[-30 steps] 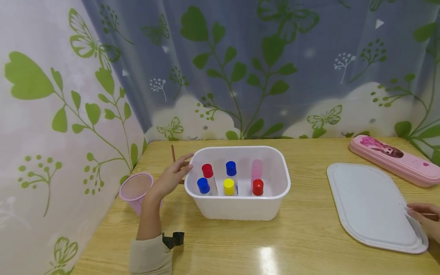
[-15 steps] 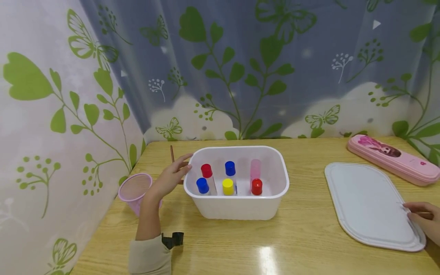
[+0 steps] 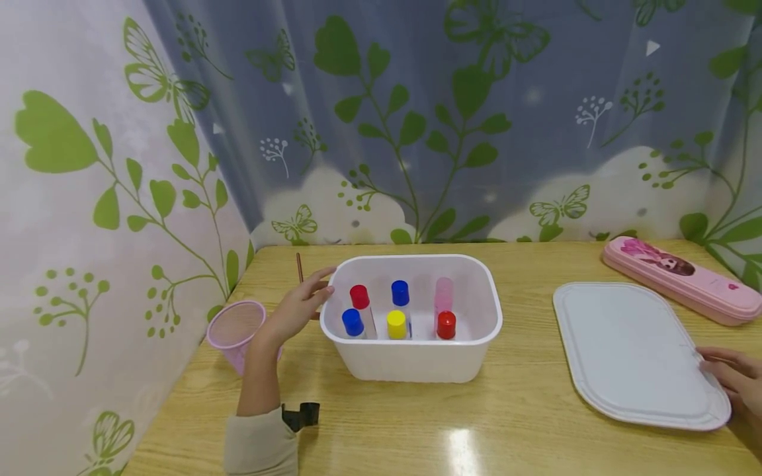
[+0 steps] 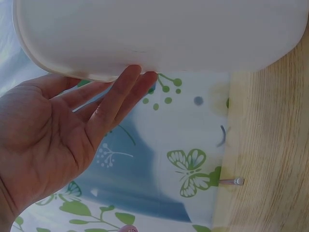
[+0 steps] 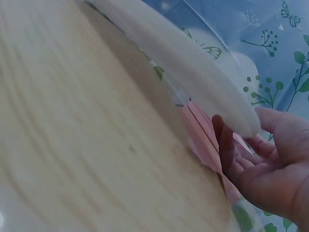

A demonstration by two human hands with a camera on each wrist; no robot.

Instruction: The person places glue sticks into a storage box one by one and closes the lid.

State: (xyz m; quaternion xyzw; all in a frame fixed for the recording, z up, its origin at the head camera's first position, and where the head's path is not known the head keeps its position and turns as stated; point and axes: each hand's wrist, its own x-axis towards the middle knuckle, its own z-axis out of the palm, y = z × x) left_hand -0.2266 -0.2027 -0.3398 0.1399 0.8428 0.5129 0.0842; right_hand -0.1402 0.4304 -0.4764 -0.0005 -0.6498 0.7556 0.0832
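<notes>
A white plastic bin (image 3: 411,360) stands on the table with several small capped bottles upright inside. Among them are a blue-capped bottle (image 3: 401,293), a yellow-capped bottle (image 3: 396,324), a red-capped bottle (image 3: 446,324) and a pink bottle (image 3: 444,294). My left hand (image 3: 292,314) touches the bin's left end, fingers extended at the rim; in the left wrist view the fingertips (image 4: 130,72) lie against its outer wall. At far right, my right hand (image 3: 735,377) pinches the edge of a flat white lid (image 3: 631,350). The right wrist view shows the lid (image 5: 193,67) raised above the table.
A pink mesh cup (image 3: 238,330) stands left of the left forearm. Behind the left hand is a thin brown stick (image 3: 299,266). A pink pencil case (image 3: 684,281) lies beyond the lid. A patterned curtain (image 3: 417,132) hangs along the table's back and left.
The lid has shifted slightly left with my right hand, its near edge a little higher in view. The left hand, the bin and the bottles have stayed in place.
</notes>
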